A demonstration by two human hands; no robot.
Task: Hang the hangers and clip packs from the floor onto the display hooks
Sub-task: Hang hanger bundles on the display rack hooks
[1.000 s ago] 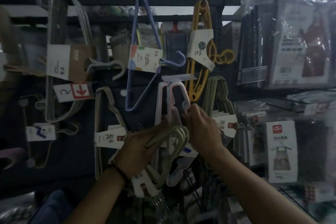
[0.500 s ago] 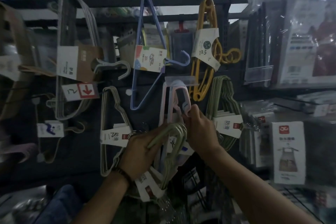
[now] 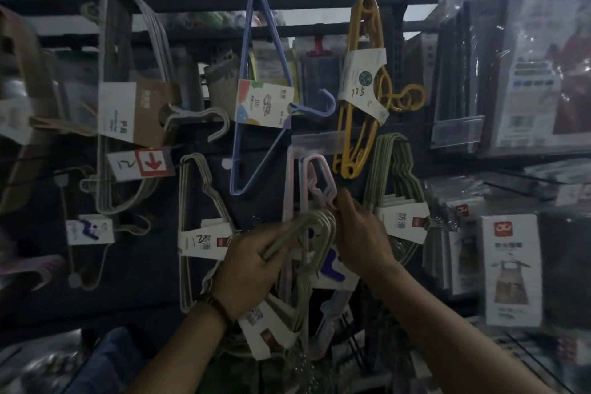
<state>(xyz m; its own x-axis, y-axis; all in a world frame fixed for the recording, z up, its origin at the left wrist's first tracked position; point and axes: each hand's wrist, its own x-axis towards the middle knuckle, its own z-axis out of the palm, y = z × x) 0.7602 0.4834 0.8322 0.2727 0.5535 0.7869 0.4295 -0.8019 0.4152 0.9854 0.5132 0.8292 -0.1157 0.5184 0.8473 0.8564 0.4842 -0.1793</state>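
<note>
My left hand [image 3: 252, 261] grips a bundle of pale green hangers [image 3: 315, 233] by the necks, their hooks curving up in front of the display wall. A white card label [image 3: 267, 334] hangs from this bundle below my wrist. My right hand [image 3: 359, 232] pinches the top of a pink hanger pack [image 3: 315, 184] that hangs under a clear price strip [image 3: 316, 141]. The hook that carries the pink pack is hidden behind the strip. Both hands are close together at the middle of the wall.
Hung packs crowd the wall: a blue hanger pack [image 3: 256, 99], a yellow hanger pack [image 3: 363, 86], a green hanger pack [image 3: 393, 189] at right, a white hanger pack [image 3: 200, 221] at left, a grey hanger pack [image 3: 128, 89] farther left. Bagged aprons [image 3: 511, 269] fill the right shelves.
The view has shifted slightly left and up. Both hands keep their grips; the green bundle's hooks sit a little higher, closer to the pink pack.
</note>
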